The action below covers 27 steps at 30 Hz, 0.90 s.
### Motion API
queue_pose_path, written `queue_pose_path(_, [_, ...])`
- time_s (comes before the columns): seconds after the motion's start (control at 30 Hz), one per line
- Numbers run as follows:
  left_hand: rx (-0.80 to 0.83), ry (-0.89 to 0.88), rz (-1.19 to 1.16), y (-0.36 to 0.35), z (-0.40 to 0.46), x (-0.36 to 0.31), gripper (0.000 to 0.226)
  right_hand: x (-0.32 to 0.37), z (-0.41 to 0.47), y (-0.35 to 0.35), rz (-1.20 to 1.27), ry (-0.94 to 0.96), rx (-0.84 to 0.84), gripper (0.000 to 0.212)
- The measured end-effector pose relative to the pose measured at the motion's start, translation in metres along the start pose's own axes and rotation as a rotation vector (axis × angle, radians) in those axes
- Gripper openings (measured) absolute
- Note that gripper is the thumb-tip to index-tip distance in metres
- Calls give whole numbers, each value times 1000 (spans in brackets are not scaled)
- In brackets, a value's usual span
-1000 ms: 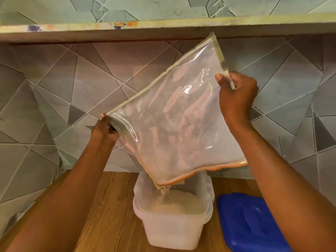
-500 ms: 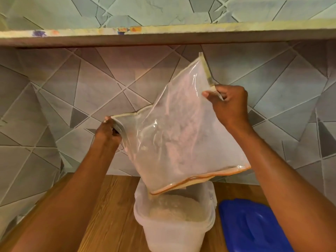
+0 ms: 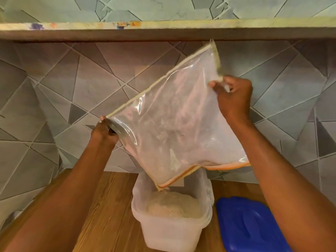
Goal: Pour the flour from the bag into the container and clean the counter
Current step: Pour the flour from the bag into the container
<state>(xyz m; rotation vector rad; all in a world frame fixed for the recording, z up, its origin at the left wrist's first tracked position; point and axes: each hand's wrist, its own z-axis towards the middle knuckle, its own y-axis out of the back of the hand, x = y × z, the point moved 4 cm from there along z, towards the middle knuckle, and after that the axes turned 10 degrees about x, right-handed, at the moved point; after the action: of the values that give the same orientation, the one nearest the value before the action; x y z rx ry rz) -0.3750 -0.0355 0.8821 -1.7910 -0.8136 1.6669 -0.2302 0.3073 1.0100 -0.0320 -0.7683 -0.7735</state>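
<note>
Gripping one bag: two hands, left hand, right hand.

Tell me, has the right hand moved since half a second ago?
Yes. The right hand, gripping the bag, has risen slightly toward the shelf.

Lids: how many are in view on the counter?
1. A blue lid lies flat on the wooden counter, right of the open white container and apart from it. Its near edge runs out of frame; the arms could hide others.
</note>
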Motion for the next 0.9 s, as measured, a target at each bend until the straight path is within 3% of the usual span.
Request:
queue_pose_path(0.07, [-11,-9,-20,2,-1,-1,14,3,-2,-3,-27,36,63,21])
queue_pose_path(0.17, [-42,-24,-20,4,-3,-2,16,7,-4,3,-32,39,-58,17])
queue_pose_path(0.23, [-64,-26,-22,6,-4,-3,17,10,-4,-3,-60,38,61,18])
queue_pose_path(0.33, [-32,-7,19,1,-7,0,10,11,-4,2,-67,34,-86,18])
queue_pose_path(0.47, [-38,12,45,0,-13,3,13,12,-6,-4,-116,45,15,17])
queue_pose_path(0.57, [-28,5,54,-3,-15,4,13,10,-8,2,-144,19,-149,18])
queue_pose_path(0.67, [-57,-24,24,-5,-19,6,16,12,-7,-5,-142,-17,-62,15])
queue_pose_path(0.77, [-51,-20,43,-8,-21,2,16,14,-2,-1,-100,-68,-142,16])
queue_pose_path(0.9, [-51,-16,79,1,-14,-4,1,17,3,0,-68,-71,-107,21])
